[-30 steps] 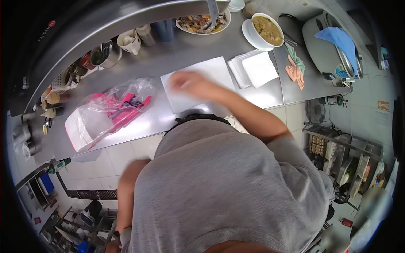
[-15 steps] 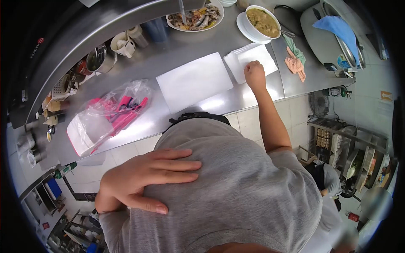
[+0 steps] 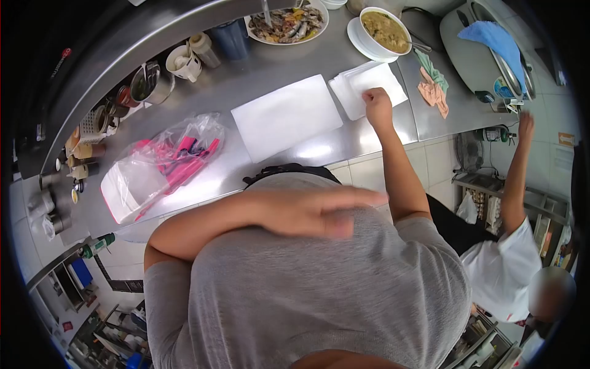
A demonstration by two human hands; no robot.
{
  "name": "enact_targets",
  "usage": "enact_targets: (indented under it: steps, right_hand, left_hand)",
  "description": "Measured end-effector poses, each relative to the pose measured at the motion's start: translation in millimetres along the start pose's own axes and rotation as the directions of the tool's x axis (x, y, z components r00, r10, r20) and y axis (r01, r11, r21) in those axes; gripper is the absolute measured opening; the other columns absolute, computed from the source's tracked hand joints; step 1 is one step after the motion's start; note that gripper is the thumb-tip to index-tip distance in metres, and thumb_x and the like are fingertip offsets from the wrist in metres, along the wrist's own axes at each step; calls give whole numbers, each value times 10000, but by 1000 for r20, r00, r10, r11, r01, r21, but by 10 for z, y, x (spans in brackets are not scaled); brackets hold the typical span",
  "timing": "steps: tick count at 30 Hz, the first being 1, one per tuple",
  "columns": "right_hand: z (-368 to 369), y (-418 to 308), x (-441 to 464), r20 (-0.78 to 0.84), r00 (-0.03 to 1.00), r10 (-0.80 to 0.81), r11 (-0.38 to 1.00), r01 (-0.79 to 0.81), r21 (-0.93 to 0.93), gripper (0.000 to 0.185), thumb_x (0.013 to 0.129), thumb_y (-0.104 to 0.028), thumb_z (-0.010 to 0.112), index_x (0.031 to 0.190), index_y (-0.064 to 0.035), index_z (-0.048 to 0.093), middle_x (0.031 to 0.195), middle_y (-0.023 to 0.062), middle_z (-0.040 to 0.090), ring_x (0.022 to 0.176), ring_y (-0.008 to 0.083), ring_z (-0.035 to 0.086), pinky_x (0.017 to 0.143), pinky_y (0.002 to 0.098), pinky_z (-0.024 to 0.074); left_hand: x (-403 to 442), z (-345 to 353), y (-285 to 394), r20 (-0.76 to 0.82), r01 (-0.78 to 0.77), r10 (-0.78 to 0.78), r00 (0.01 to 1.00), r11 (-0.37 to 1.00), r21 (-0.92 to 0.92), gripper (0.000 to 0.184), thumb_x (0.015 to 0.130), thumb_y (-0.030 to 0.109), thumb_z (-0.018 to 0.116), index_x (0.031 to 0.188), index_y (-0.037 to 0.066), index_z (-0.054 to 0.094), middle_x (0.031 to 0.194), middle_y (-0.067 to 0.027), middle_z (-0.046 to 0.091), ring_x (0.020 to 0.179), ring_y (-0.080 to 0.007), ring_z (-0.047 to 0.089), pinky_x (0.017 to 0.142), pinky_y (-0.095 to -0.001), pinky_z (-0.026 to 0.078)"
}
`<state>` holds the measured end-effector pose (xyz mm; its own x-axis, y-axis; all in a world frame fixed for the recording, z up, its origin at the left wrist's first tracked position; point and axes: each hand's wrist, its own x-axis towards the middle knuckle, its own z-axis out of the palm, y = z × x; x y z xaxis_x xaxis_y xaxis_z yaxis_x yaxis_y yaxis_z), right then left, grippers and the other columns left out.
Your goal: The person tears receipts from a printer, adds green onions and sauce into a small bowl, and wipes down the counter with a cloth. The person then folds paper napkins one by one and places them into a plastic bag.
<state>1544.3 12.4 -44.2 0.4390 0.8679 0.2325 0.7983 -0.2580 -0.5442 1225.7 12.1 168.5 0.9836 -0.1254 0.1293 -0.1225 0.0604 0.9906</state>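
Observation:
My right hand (image 3: 379,107) is curled closed over a stack of white paper sheets (image 3: 381,81) on the steel counter; what its fingers hold, if anything, is hidden. Blurred by motion, my left hand (image 3: 319,212) is in front of the grey shirt (image 3: 264,289), empty, with fingers stretched towards the right. One larger white sheet (image 3: 287,117) lies flat to the left of the stack. Farther left, a clear plastic bag (image 3: 200,126) covers something bright pink and white.
A bowl of soupy food (image 3: 386,32) and a plate of cooked fish (image 3: 289,24) stand at the back. Cloths (image 3: 433,92) lie right of the stack. Cups and jars (image 3: 183,63) line the left rear. A co-worker in a white shirt (image 3: 504,270) is at my right, one arm raised.
My left hand has swung right across the shirt from the lower left. My right hand stays at the stack, more tightly curled. The co-worker has come further into view, arm lifted.

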Motion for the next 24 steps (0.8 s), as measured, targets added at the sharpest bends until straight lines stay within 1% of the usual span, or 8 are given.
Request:
enact_targets:
  steps: [2,3,5,7,8,11,15,24]
  right_hand:
    - [-94,-87,34,-45,996,77,992,-72,100,72,806,-64,631,846,-21,672,872,115,644,839,240,603,736,352,482]
    - [-168,-219,43,8,986,165,942,-160,295,72,811,-62,631,850,-18,673,856,94,643,819,208,592,726,325,471]
    - [-341,-709,-21,175,940,294,709,-337,620,72,823,-58,631,858,-12,675,825,52,641,780,144,569,707,273,448]
    - [-494,-1268,-166,393,904,170,529,-420,738,79,835,-61,631,872,-10,678,801,6,624,733,82,517,687,216,408]
    - [-484,-1469,-266,492,862,120,467,-486,739,88,853,-70,616,889,-13,672,799,-4,621,731,77,509,696,211,397]
    - [-384,-1858,-505,713,700,-32,301,-674,675,111,889,-103,596,929,-23,662,825,-2,622,754,84,524,725,219,402]
    - [-268,-2106,-661,860,502,-93,145,-848,510,143,896,-134,599,944,-6,644,880,44,637,817,143,585,744,279,458]
    - [-129,-2088,-666,865,491,-108,217,-837,502,161,910,-155,586,928,0,626,890,66,639,822,167,595,747,315,475]
  left_hand:
    - [-28,-126,-228,-183,88,-110,977,988,-126,655,957,472,461,1465,95,287,1506,-140,281,1384,-278,278,1104,-414,277]
    - [-22,-205,-547,-270,105,-168,948,967,-233,675,949,483,473,1471,102,277,1510,-132,276,1378,-273,285,1087,-420,298]
    - [-159,-323,-703,-499,190,-252,829,967,-171,632,974,431,451,1474,97,257,1491,-122,303,1364,-260,308,1079,-412,310]
    - [-295,-280,-686,-622,170,-264,737,963,-207,616,981,402,447,1474,90,247,1478,-110,317,1348,-247,329,1082,-413,300]
    - [-346,-242,-677,-680,156,-269,682,962,-223,609,984,387,445,1473,87,242,1472,-104,325,1340,-240,340,1083,-413,296]
    - [-439,-135,-667,-717,-44,-440,541,837,-546,588,987,377,433,1464,85,252,1457,-85,333,1311,-225,368,1084,-422,281]
    - [-492,-78,-651,-710,-226,-365,603,775,-590,564,995,421,379,1426,65,309,1418,-81,388,1281,-209,397,1075,-405,287]
    - [-530,5,-782,-746,-280,-404,530,746,-603,563,1008,437,319,1350,-5,381,1349,-100,465,1236,-209,447,1057,-373,316]
